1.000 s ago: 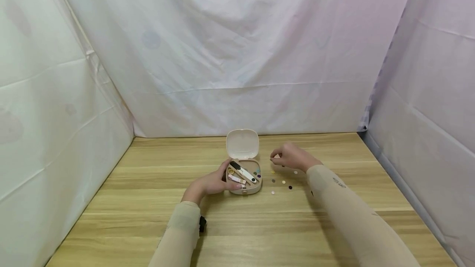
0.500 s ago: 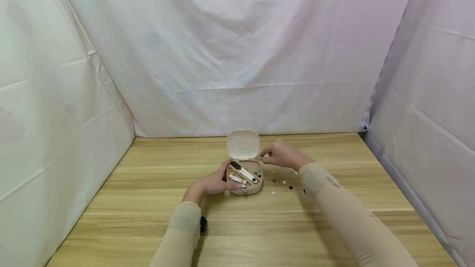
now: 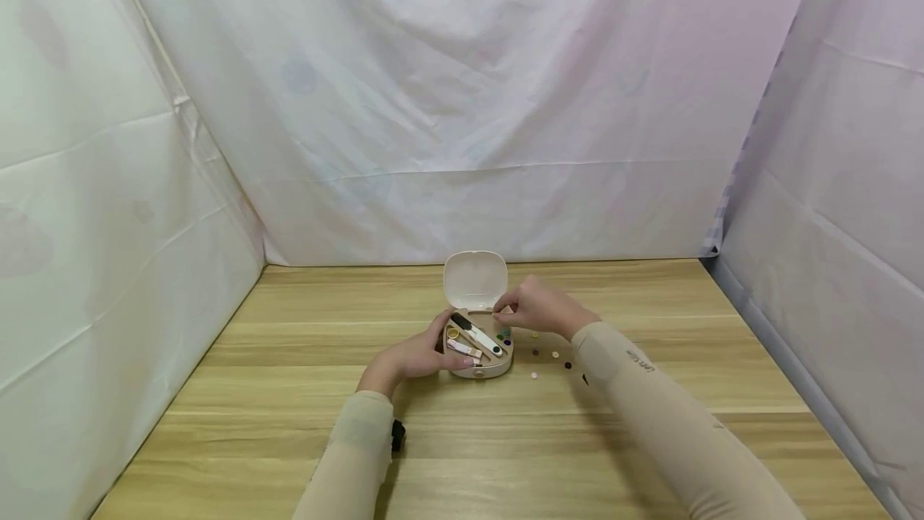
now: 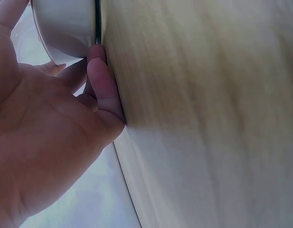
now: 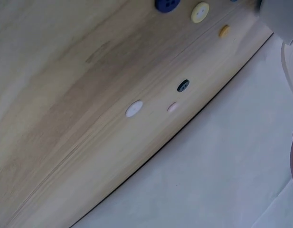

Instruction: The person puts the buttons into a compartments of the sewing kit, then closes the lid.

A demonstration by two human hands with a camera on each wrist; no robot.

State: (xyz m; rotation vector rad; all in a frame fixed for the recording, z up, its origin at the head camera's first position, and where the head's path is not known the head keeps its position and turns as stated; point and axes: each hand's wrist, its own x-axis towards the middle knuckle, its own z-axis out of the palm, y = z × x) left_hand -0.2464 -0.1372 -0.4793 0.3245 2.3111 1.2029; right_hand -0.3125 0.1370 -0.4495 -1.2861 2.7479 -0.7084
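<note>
A small cream sewing box (image 3: 494,371) stands on the table with its lid (image 3: 475,278) raised at the back. My left hand (image 3: 408,358) grips its left side, thumb over the front rim; in the left wrist view, fingers curl against the box wall (image 4: 70,28). Inside lie a white tool with a black end (image 3: 480,335), a yellow ring (image 3: 452,333), a white labelled piece (image 3: 464,349) and several buttons (image 3: 503,337). Above the right compartment, my right hand (image 3: 543,308) pinches a tiny light button, mostly hidden by the fingertips.
Loose buttons lie right of the box, among them a pink one (image 3: 534,375) and a black one (image 3: 568,365). The right wrist view shows a white button (image 5: 134,109) and a dark one (image 5: 183,85) near the table's far edge. White cloth (image 3: 462,103) hangs behind.
My right hand has moved left from the table beside the box to over its right compartment, fingertips still pinched. My left hand stays on the box.
</note>
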